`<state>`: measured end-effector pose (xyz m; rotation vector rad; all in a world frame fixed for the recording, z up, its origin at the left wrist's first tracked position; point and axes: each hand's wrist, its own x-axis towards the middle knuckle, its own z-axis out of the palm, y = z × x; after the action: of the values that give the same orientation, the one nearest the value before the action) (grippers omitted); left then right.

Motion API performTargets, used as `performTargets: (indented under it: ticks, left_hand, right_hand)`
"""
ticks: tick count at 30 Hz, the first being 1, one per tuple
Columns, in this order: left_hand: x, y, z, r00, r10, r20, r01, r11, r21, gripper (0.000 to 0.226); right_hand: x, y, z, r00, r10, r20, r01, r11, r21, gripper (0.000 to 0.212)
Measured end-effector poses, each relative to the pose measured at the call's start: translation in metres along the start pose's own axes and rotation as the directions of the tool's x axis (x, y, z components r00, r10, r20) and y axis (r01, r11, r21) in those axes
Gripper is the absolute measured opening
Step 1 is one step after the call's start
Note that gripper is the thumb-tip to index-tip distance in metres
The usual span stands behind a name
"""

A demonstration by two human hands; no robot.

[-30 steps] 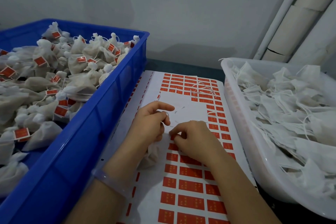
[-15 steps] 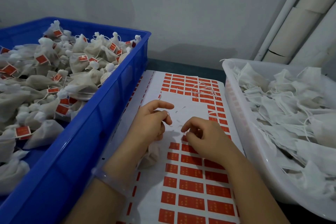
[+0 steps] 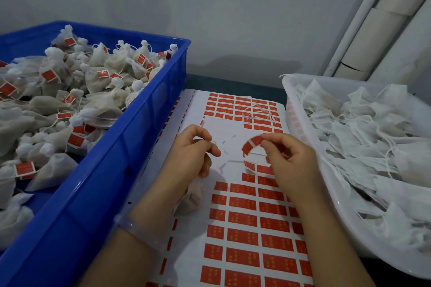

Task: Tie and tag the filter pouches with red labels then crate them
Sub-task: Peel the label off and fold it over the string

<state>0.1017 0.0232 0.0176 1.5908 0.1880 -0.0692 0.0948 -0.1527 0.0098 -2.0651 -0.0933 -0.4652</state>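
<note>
Crate (image 3: 130, 142): blue, far left on the worktop (image 3: 233, 81); its near wall runs along the left edge of the sheet.
Tagged pouches (image 3: 98, 81): tied, red-labelled, heaped in the crate up to about its rim.
Bracelet (image 3: 137, 228): clear band on the left wrist, just beside the crate wall.
Left hand (image 3: 193, 154): over the sheet's left half; grip nearly closed, thumb and forefinger meeting on a thin white string (image 3: 212, 141), the other fingers curled round the pouch below.
Pouch (image 3: 192, 196): the one in work, tucked under the left palm and resting on the sheet, mostly hidden by the hand.
Sheet (image 3: 224, 128): white backing with rows of red labels, flat between crate and basket; a bare peeled patch lies between the hands.
Label (image 3: 251, 143): red, curled upward off the sheet, its lower end meeting the sheet.
Right hand (image 3: 293, 161): grip pinched on the label's upper end, fingertips together, the remaining fingers bent.
Loose strings (image 3: 258, 112): tangled on the far rows, apart from both hands.
Basket (image 3: 291, 91): white, right of the sheet, rim touching the sheet's edge; the right wrist lies near that rim.
Untied pouches (image 3: 363, 137): piled loosely in the basket, strings trailing.
Pipes (image 3: 363, 30): pale, slanting up the wall at far right.
Open room: the lane over the sheet, walled by crate and basket.
</note>
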Motion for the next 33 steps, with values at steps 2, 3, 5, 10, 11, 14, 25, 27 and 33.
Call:
performTargets:
  ticks: [2,3,5,10,11,14,25,27,33]
  left_hand:
    - [-0.002,0.002,-0.001,0.998,0.043,0.044,-0.043,0.999,-0.001,0.021]
    - [-0.003,0.002,-0.002,0.995,0.063,0.076,-0.064,0.998,0.005,0.023]
    - [-0.005,0.003,-0.004,0.986,0.090,0.142,-0.097,0.994,0.045,0.033]
    - [-0.007,0.008,-0.012,0.951,0.041,0.306,-0.124,0.959,0.256,0.051]
    - [-0.007,0.010,-0.013,0.940,0.031,0.339,-0.126,0.957,0.263,0.051]
    - [-0.009,0.013,-0.014,0.923,0.028,0.385,-0.137,0.957,0.257,0.048]
    - [-0.021,0.019,-0.011,0.816,0.390,0.426,-0.277,0.912,-0.303,0.033]
    - [-0.022,0.018,-0.009,0.826,0.435,0.358,-0.338,0.891,-0.303,0.035]
    - [-0.016,0.011,-0.003,0.916,0.351,0.194,-0.332,0.935,-0.124,0.035]
  right_hand:
    - [-0.001,-0.001,0.003,1.000,0.017,-0.012,-0.017,0.999,0.033,0.020]
    - [-0.002,-0.001,0.005,0.999,0.032,-0.021,-0.031,0.998,0.058,0.020]
    - [-0.002,-0.002,0.009,0.996,0.078,-0.048,-0.069,0.985,0.159,0.020]
    - [-0.005,-0.005,0.015,0.966,0.258,0.004,-0.235,0.873,0.428,0.011]
    - [-0.006,-0.005,0.015,0.959,0.284,0.014,-0.259,0.852,0.455,0.009]
    - [-0.004,-0.006,0.013,0.925,0.380,0.015,-0.327,0.775,0.541,0.007]
    - [-0.012,-0.014,0.005,0.869,0.060,0.491,-0.494,0.167,0.853,0.031]
    - [-0.010,-0.021,0.000,0.855,-0.013,0.518,-0.496,0.267,0.826,0.030]
    - [-0.015,-0.010,0.007,0.606,-0.071,0.792,-0.682,0.465,0.564,0.021]
